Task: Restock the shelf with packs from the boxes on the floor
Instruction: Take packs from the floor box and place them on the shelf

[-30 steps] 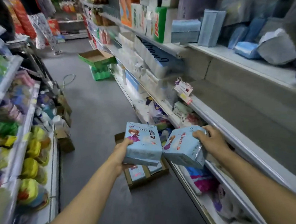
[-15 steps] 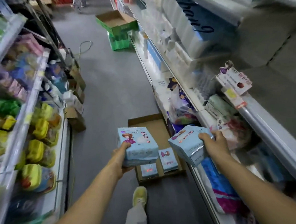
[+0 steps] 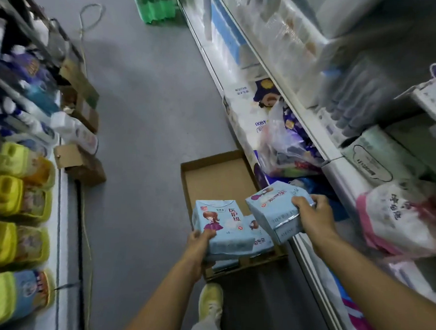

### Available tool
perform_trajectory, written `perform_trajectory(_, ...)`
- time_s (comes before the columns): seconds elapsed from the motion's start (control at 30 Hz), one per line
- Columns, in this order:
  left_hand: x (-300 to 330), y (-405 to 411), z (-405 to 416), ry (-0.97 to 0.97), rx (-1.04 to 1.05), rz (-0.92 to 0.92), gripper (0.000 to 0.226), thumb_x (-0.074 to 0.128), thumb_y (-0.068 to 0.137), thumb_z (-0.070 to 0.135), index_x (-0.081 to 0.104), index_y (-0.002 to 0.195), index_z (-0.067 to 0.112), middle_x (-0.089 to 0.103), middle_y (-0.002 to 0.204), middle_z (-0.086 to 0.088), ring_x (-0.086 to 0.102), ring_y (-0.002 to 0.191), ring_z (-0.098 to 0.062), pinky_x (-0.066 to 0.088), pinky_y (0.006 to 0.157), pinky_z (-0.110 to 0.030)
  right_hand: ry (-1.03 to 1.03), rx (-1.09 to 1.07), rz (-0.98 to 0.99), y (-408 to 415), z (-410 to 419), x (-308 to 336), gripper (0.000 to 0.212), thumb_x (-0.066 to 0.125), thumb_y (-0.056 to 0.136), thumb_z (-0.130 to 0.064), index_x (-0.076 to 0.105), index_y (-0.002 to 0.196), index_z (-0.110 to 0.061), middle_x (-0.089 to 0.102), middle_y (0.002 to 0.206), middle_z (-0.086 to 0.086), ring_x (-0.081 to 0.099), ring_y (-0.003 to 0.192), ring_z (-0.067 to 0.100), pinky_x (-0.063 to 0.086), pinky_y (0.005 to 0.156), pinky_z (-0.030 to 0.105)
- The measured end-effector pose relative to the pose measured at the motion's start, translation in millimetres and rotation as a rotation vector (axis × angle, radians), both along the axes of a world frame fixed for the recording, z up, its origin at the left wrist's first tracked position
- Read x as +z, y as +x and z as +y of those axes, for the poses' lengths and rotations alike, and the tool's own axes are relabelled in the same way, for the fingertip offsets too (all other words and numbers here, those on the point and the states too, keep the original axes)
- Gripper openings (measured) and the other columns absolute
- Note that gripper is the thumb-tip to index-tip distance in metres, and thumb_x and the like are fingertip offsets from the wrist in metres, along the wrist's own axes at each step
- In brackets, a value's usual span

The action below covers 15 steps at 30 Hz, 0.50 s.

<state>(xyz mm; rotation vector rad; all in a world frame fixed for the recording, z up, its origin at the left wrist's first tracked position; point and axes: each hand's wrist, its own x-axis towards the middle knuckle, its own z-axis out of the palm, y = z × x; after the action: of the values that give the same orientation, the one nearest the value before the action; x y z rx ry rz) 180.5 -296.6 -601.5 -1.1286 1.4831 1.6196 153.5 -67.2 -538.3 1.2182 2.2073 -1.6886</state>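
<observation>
My left hand (image 3: 200, 240) grips a light blue pack (image 3: 220, 227) with a cartoon girl on its face, held flat over the near end of a shallow cardboard box (image 3: 216, 180) on the floor. My right hand (image 3: 313, 214) holds a second light blue pack (image 3: 273, 209) from its far side, tilted, just right of the first and close to the lower shelf's front edge (image 3: 306, 249). More blue packs (image 3: 259, 240) lie in the box under my hands. The far half of the box is bare cardboard.
White shelving (image 3: 340, 157) runs along the right, stuffed with bagged and boxed goods. Yellow and blue bottles (image 3: 13, 195) fill the left shelves. Brown cartons (image 3: 84, 164) and a green crate (image 3: 155, 3) stand on the grey aisle floor. My yellow shoe (image 3: 209, 302) is below the box.
The view has tipped down from the upper shelves toward the floor. Both hands, each still holding its pack, have come lower and now hover over the cardboard box.
</observation>
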Motion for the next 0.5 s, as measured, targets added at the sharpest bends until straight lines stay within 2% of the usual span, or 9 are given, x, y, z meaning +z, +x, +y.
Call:
perform_trajectory(0.07,-25.5,-10.2,2.0,0.018,-0.013,-0.015,0.050,0.060,0.094,0.021,0.038,0.140,0.017,0.059,0.098,-0.012,0.061,0.079,-0.024,0.051,0.042,-0.026,0.007,-0.007,-0.015,-19.3,-1.9,-23.7,0.023,0.060,0.090,-0.023,0.047,0.107,-0.014,0.055,0.088,-0.003,0.058,0.084,0.021,0.052,0.079,0.043)
perform_trajectory(0.1,-41.0,-15.9,3.3,0.027,-0.019,-0.020,0.053,0.060,0.094,0.020,0.037,0.141,0.018,0.060,0.100,-0.012,0.062,0.079,-0.024,0.051,0.042,-0.026,0.004,-0.013,-0.023,-29.0,-3.7,-37.9,0.023,0.060,0.090,-0.022,0.047,0.107,-0.014,0.055,0.087,-0.003,0.057,0.082,0.020,0.051,0.078,0.042)
perform_trajectory(0.23,-92.8,-32.6,8.8,0.048,-0.051,-0.028,0.057,0.062,0.093,0.020,0.036,0.143,0.022,0.060,0.108,-0.012,0.063,0.085,-0.024,0.054,0.050,-0.028,-0.039,-0.064,-0.031,-50.7,-10.8,-88.9,0.024,0.059,0.091,-0.021,0.046,0.109,-0.012,0.056,0.091,0.002,0.052,0.072,0.011,0.045,0.065,0.031)
perform_trajectory(0.3,-114.9,-36.0,10.6,0.063,-0.068,-0.033,0.053,0.061,0.093,0.019,0.037,0.140,0.023,0.059,0.107,-0.011,0.062,0.086,-0.024,0.054,0.052,-0.028,-0.071,-0.115,-0.046,-58.2,-14.8,-114.2,0.024,0.058,0.092,-0.020,0.045,0.111,-0.014,0.054,0.084,-0.002,0.051,0.068,0.009,0.040,0.054,0.027)
perform_trajectory(0.37,-137.5,-36.3,10.2,0.066,-0.089,-0.042,0.052,0.061,0.093,0.020,0.039,0.141,0.024,0.059,0.109,-0.011,0.060,0.089,-0.024,0.053,0.059,-0.031,-0.097,-0.146,-0.062,-67.3,-18.9,-135.6,0.025,0.058,0.092,-0.021,0.045,0.113,-0.013,0.054,0.083,-0.002,0.052,0.067,0.010,0.038,0.051,0.026)
perform_trajectory(0.43,-154.6,-36.4,9.9,0.076,-0.105,-0.071,0.050,0.058,0.093,0.016,0.043,0.141,0.026,0.061,0.116,-0.013,0.061,0.094,-0.026,0.056,0.064,-0.034,-0.119,-0.147,-0.063,-78.1,-23.1,-152.6,0.028,0.057,0.091,-0.023,0.046,0.114,-0.013,0.059,0.090,0.004,0.055,0.069,0.013,0.043,0.054,0.027)
perform_trajectory(0.5,-168.5,-38.1,9.2,0.046,-0.125,-0.099,0.048,0.052,0.096,0.011,0.046,0.140,0.026,0.060,0.124,-0.014,0.061,0.107,-0.032,0.058,0.084,-0.046,-0.148,-0.141,-0.065,-90.9,-28.3,-164.0,0.028,0.057,0.089,-0.024,0.045,0.114,-0.016,0.061,0.101,0.008,0.059,0.077,0.017,0.051,0.063,0.032)
